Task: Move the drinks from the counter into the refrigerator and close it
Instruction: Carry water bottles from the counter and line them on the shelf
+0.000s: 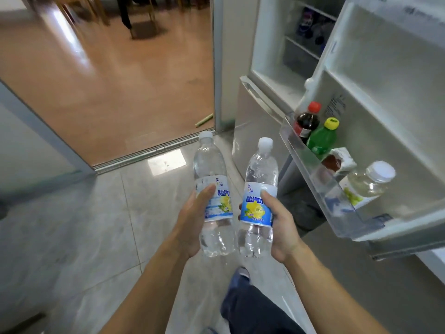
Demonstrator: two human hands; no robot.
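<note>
1. Bottles first: two clear water bottles with blue and yellow labels, one per hand, held out in front of the open fridge. The left hand (192, 220) has its grip wrapped round the left bottle (214, 196) at the label, thumb on the front. The right hand (281, 227) grasps the right bottle (258, 201) the same way, fingers behind, thumb on the label.

2. Where they are: both in the air over the tiled floor, just beside each other, not yet in the fridge. The door shelf (301, 150) is off to the right.

3. Which way they point: long axis runs roughly upright in both, white caps up and away from the person. The left one leans a little left, the right one a little right, so the caps splay apart.

4. What could go wrong, I reckon: the door shelf already holds a cola bottle (307, 121), a green bottle (321, 138), a carton (340, 160) and a juice bottle (370, 182). The free room there looks tight. Pushing a bottle in could knock a neighbour over or tip the carton.

5. Also, both hands are full, so nothing is free to steady the fridge door (390, 92) or shuffle things. Smooth plastic held low could slip.

6. Inner shelves (303, 47) look roomier, though it's blurry in there.
</note>
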